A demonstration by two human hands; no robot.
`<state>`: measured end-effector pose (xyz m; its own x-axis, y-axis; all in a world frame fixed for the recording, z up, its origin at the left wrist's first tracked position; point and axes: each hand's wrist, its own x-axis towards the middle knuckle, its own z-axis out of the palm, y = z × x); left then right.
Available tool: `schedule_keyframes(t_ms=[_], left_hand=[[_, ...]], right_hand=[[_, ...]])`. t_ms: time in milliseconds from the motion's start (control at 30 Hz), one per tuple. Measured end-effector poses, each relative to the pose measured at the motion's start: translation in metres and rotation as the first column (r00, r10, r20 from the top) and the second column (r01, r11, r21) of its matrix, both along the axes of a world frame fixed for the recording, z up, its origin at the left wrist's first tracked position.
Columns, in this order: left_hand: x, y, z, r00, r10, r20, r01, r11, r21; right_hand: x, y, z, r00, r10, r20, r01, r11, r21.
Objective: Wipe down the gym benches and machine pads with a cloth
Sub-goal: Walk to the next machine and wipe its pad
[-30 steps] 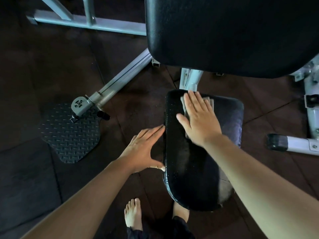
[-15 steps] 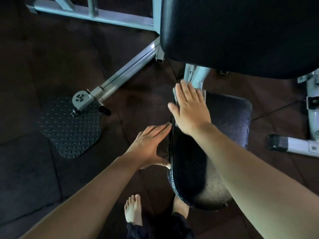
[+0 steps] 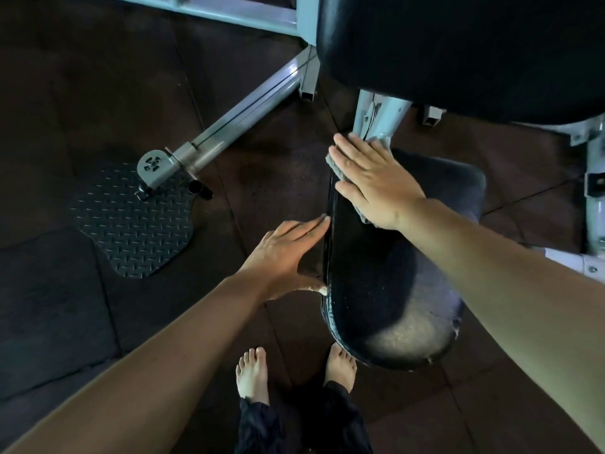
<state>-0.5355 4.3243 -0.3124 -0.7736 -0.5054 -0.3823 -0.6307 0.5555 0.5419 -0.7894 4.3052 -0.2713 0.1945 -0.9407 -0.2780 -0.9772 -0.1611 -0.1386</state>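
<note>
Right hand [image 3: 376,185], fingers straight and flat, presses a small grey cloth [image 3: 334,167] onto the far left corner of the black padded vinyl seat [image 3: 386,290], likely for firm wiping contact. Left hand [image 3: 288,253], flat and holding nothing, touches the seat's left edge, seemingly bracing it. Most of the cloth hides beneath the palm.

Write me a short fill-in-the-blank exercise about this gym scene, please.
The right hand presses a grey ____ flat on the seat pad.
The left hand touches the pad's ____ edge.
The person's feet are ____.
Missing words: cloth; left; bare.
</note>
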Motion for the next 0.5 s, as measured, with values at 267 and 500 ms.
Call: schedule_keyframes(t_ms=[267,500], left_hand=[[0.003,0.008,0.006,0.999,-0.026,0.037,0.026,1.000,0.014],[0.006,0.017,0.010,0.998,-0.024,0.056,0.023,1.000,0.011]], right_hand=[[0.020,0.167,0.006,0.929,0.369,0.038,-0.369,0.929,0.016],[0.000,0.088,0.004,0.974,0.225,0.004,-0.225,0.974,0.031]])
